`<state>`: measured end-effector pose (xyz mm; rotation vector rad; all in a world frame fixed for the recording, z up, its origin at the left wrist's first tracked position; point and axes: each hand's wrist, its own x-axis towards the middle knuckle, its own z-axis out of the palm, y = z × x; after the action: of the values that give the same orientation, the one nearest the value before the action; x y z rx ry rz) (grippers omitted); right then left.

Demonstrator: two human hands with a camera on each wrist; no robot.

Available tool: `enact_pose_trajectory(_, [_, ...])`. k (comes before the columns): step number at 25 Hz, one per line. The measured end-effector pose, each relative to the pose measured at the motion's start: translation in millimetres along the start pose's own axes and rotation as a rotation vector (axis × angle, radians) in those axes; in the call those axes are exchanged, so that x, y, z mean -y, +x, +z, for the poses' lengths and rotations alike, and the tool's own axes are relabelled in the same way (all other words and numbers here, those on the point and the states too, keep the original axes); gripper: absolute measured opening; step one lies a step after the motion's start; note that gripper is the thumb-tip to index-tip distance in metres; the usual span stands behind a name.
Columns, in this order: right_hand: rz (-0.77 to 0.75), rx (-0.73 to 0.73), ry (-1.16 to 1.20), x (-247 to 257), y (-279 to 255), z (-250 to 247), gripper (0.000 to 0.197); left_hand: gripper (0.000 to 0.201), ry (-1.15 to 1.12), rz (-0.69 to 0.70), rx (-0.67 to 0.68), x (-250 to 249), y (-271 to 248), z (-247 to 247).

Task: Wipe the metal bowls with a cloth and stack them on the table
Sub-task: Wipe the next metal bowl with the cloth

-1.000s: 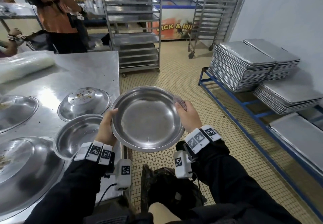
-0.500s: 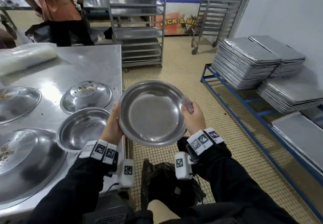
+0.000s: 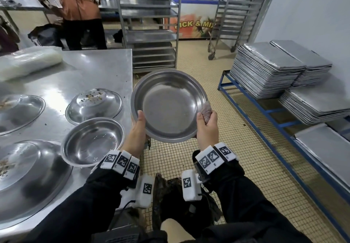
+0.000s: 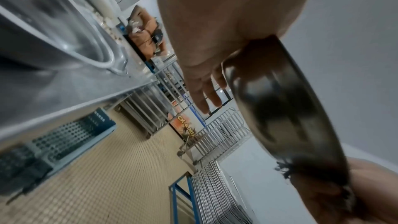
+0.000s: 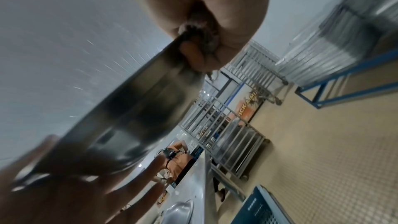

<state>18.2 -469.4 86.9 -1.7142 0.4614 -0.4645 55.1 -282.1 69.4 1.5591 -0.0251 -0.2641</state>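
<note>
Over the floor, just right of the table (image 3: 106,68), the bowl (image 3: 168,106) hangs tilted toward the camera, left hand (image 3: 137,129) gripping its near-left rim, right hand (image 3: 207,127) pinching the cloth (image 3: 206,112) against its right rim. Four bowls sit on the table, well left.

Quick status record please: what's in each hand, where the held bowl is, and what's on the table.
held bowl: upright, above the floor, right of the table
left hand: grips its left rim
right hand: grips its right rim, with the cloth
on table: one upright bowl, clean-looking; upturned bowl with crumbs
stack: not started
</note>
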Motion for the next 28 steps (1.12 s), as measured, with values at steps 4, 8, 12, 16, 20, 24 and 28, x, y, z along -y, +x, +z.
enact_pose_trajectory(4, [-0.039,0.065,-0.048,3,21,-21,0.018,0.096,-0.16,0.099,0.134,0,15,-20])
enact_pose_trajectory(8, [-0.208,0.415,-0.133,13,36,-36,0.018,0.052,-0.152,0.134,0.347,-23,15,-31])
enact_pose_trajectory(12, [-0.242,0.399,-0.21,12,38,-35,0.021,0.058,-0.02,0.015,0.187,-24,7,-31])
enact_pose_trajectory(16, [-0.134,0.288,-0.116,-15,27,-29,0.027,0.048,-0.045,0.094,-0.002,-22,0,-18])
enact_pose_trajectory(20, [0.029,0.299,-0.074,-45,15,-17,0.022,0.041,0.025,0.225,-0.048,-21,2,-9])
enact_pose_trajectory(24, [-0.042,0.257,-0.294,-50,8,-25,0.012,0.051,0.138,0.335,-0.002,-21,11,-11])
enact_pose_trajectory(28, [-0.259,0.202,-0.305,-33,10,-22,0.045,0.056,0.151,0.291,-0.006,-15,12,-10])
